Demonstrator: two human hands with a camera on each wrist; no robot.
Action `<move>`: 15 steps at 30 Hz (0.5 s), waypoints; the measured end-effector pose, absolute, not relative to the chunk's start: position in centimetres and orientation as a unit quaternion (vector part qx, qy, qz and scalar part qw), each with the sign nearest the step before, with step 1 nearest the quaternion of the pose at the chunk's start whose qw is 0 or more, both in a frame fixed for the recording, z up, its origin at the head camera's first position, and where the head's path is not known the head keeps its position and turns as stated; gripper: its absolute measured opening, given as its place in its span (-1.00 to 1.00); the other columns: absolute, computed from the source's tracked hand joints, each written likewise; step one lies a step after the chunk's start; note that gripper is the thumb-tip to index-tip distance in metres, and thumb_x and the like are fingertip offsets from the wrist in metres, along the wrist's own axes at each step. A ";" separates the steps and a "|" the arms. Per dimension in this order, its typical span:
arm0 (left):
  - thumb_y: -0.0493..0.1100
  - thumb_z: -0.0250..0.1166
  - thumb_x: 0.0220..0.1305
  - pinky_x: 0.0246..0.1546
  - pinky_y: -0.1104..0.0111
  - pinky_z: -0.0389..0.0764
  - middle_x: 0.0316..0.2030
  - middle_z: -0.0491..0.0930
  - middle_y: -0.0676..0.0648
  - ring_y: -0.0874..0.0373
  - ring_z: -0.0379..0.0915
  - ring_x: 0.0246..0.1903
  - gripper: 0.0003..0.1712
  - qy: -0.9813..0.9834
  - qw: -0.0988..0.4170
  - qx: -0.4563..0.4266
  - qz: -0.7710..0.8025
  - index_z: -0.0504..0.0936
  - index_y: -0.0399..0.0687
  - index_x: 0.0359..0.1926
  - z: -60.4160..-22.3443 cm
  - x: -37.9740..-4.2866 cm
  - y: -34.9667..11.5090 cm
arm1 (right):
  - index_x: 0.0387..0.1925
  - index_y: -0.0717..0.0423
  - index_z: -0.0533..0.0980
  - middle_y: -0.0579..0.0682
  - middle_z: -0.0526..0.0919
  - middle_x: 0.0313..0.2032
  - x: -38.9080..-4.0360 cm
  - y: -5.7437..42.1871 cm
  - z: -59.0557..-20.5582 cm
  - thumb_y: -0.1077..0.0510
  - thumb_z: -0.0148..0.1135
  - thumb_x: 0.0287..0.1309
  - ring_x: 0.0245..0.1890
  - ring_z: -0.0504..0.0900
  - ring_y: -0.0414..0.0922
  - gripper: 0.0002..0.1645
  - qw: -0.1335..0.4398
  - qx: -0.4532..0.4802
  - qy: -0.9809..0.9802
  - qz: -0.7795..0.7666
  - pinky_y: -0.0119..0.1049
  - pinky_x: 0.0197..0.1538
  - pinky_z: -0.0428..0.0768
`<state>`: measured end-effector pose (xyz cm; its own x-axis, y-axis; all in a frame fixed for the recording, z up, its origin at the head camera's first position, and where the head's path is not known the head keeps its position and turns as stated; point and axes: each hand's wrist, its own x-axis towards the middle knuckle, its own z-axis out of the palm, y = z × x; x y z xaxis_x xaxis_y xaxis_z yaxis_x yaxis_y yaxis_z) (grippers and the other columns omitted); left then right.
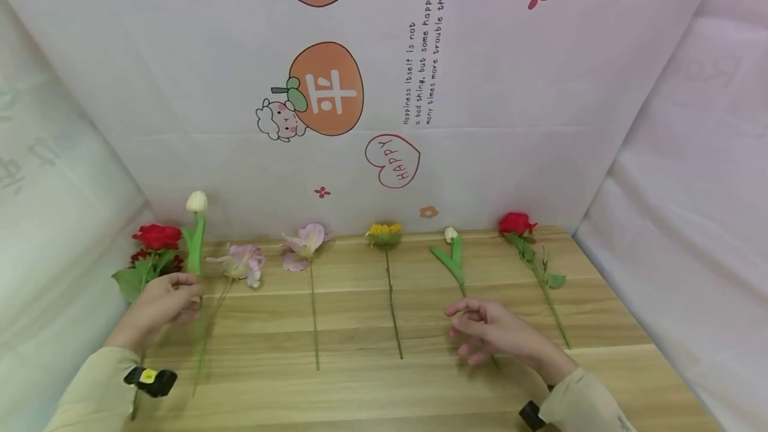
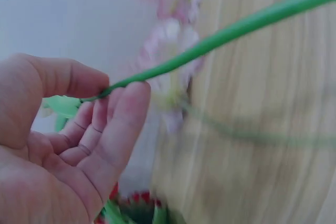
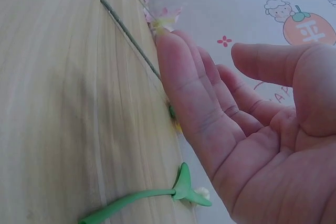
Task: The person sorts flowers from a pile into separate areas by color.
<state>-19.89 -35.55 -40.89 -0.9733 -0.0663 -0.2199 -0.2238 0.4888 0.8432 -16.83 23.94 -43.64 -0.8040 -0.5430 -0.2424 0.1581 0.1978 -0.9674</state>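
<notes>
My left hand (image 1: 168,299) pinches the green stem of a white tulip (image 1: 197,204) between thumb and index finger; the flower stands up above the hand, and the stem (image 2: 226,35) crosses the left wrist view. Just left of that hand lies a red rose (image 1: 157,237) with darker red blooms under it, partly hidden by the hand. A pink lily-like flower (image 1: 241,264) lies to its right. My right hand (image 1: 489,332) hovers over the stem of a second white tulip (image 1: 451,236), its fingers loosely bent and holding nothing, as the right wrist view also shows.
Between the hands lie another pink flower (image 1: 307,245) and a yellow sunflower (image 1: 385,235), stems toward me. A red rose (image 1: 517,223) lies at the far right of the wooden table (image 1: 354,399). A printed white cloth (image 1: 480,119) hangs behind, with white cloth at both sides.
</notes>
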 end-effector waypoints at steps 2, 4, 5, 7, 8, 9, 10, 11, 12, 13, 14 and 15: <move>-0.07 0.16 0.51 -0.22 0.23 0.76 -0.08 0.58 -0.22 0.07 0.62 -0.23 -0.35 0.850 0.073 -0.073 0.517 0.21 -0.51 0.32 -40.5 -19.8 -34.4 | 0.30 0.41 0.29 0.39 0.54 0.02 -16.8 23.8 -43.4 0.03 0.15 0.50 -0.26 0.72 0.10 -0.39 0.284 -0.131 0.721 -0.618 -0.02 -0.22 0.77; -0.08 0.17 0.51 -0.20 0.20 0.76 -0.13 0.60 -0.11 0.09 0.63 -0.25 -0.39 0.839 0.065 -0.064 0.536 0.24 -0.47 0.29 -40.0 -19.8 -33.2 | 0.30 0.40 0.30 0.38 0.54 0.02 -16.7 23.6 -43.2 0.03 0.15 0.49 -0.25 0.71 0.11 -0.39 0.284 -0.131 0.722 -0.617 -0.02 -0.22 0.77; -0.08 0.18 0.51 -0.20 0.19 0.76 -0.15 0.61 -0.07 0.11 0.63 -0.27 -0.42 0.833 0.060 -0.058 0.546 0.25 -0.45 0.27 -39.9 -19.8 -32.7 | 0.30 0.39 0.31 0.37 0.54 0.02 -16.7 23.4 -43.1 0.02 0.16 0.49 -0.25 0.71 0.11 -0.39 0.285 -0.131 0.723 -0.615 -0.02 -0.22 0.77; -0.10 0.20 0.50 -0.20 0.20 0.76 -0.19 0.61 -0.01 0.15 0.62 -0.29 -0.48 0.822 0.049 -0.048 0.566 0.28 -0.41 0.23 -39.7 -20.0 -31.4 | 0.30 0.38 0.32 0.36 0.55 0.02 -16.7 23.2 -42.9 0.02 0.16 0.49 -0.24 0.71 0.14 -0.40 0.284 -0.134 0.725 -0.613 -0.02 -0.22 0.77; -0.12 0.21 0.50 -0.20 0.21 0.76 -0.21 0.61 0.01 0.17 0.61 -0.29 -0.51 0.815 0.044 -0.043 0.575 0.30 -0.39 0.20 -39.6 -20.0 -30.7 | 0.30 0.38 0.32 0.35 0.55 0.01 -16.6 23.0 -42.7 0.02 0.16 0.49 -0.24 0.71 0.15 -0.40 0.284 -0.136 0.726 -0.611 -0.02 -0.23 0.77; -0.14 0.22 0.49 -0.20 0.22 0.76 -0.22 0.60 0.01 0.17 0.60 -0.29 -0.53 0.809 0.039 -0.036 0.586 0.30 -0.39 0.17 -39.5 -20.1 -30.0 | 0.30 0.38 0.33 0.34 0.56 0.00 -16.6 22.9 -42.6 0.02 0.15 0.50 -0.24 0.71 0.15 -0.41 0.283 -0.139 0.727 -0.610 -0.01 -0.23 0.77; -0.15 0.23 0.49 -0.22 0.23 0.76 -0.23 0.60 0.02 0.18 0.59 -0.29 -0.55 0.802 0.036 -0.030 0.596 0.31 -0.39 0.15 -39.4 -20.2 -29.3 | 0.30 0.38 0.33 0.33 0.56 -0.01 -16.6 22.7 -42.5 0.02 0.15 0.50 -0.24 0.71 0.16 -0.41 0.283 -0.141 0.727 -0.610 -0.01 -0.23 0.77; -0.17 0.24 0.48 -0.22 0.23 0.76 -0.24 0.60 0.00 0.19 0.58 -0.29 -0.58 0.795 0.033 -0.024 0.605 0.32 -0.39 0.13 -39.3 -20.4 -28.6 | 0.29 0.37 0.34 0.32 0.57 -0.02 -16.6 22.6 -42.4 0.03 0.15 0.50 -0.24 0.71 0.15 -0.42 0.283 -0.143 0.727 -0.609 0.00 -0.23 0.77; -0.18 0.25 0.48 -0.23 0.24 0.76 -0.24 0.59 0.00 0.18 0.58 -0.29 -0.59 0.789 0.031 -0.019 0.613 0.33 -0.38 0.12 -39.2 -20.5 -27.9 | 0.29 0.37 0.34 0.31 0.57 -0.02 -16.6 22.3 -42.3 0.03 0.14 0.51 -0.24 0.71 0.15 -0.43 0.284 -0.145 0.725 -0.610 0.00 -0.22 0.77; -0.20 0.26 0.47 -0.23 0.25 0.76 -0.24 0.59 -0.01 0.18 0.58 -0.29 -0.60 0.783 0.030 -0.014 0.621 0.33 -0.38 0.10 -39.2 -20.5 -27.2 | 0.29 0.37 0.35 0.30 0.57 -0.03 -16.6 22.1 -42.1 0.03 0.14 0.51 -0.24 0.71 0.15 -0.44 0.285 -0.147 0.724 -0.611 0.00 -0.22 0.77; -0.21 0.26 0.47 -0.22 0.25 0.76 -0.25 0.58 -0.02 0.18 0.58 -0.29 -0.62 0.777 0.030 -0.008 0.628 0.34 -0.38 0.09 -39.1 -20.6 -26.6 | 0.29 0.36 0.35 0.30 0.57 -0.03 -16.6 21.9 -42.0 0.03 0.14 0.51 -0.24 0.71 0.15 -0.44 0.287 -0.147 0.722 -0.612 0.00 -0.22 0.77; -0.22 0.26 0.46 -0.22 0.25 0.76 -0.24 0.57 -0.02 0.18 0.58 -0.29 -0.62 0.772 0.031 -0.003 0.635 0.33 -0.38 0.09 -39.1 -20.6 -26.0 | 0.29 0.36 0.36 0.30 0.58 -0.03 -16.6 21.7 -41.9 0.03 0.14 0.51 -0.24 0.71 0.15 -0.44 0.289 -0.149 0.721 -0.612 0.00 -0.22 0.77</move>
<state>-20.64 -26.01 -39.11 -0.9981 0.0350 -0.0516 -0.0439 0.1927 0.9803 -16.63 21.68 -41.89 -0.7892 -0.5677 -0.2340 0.1384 0.2068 -0.9685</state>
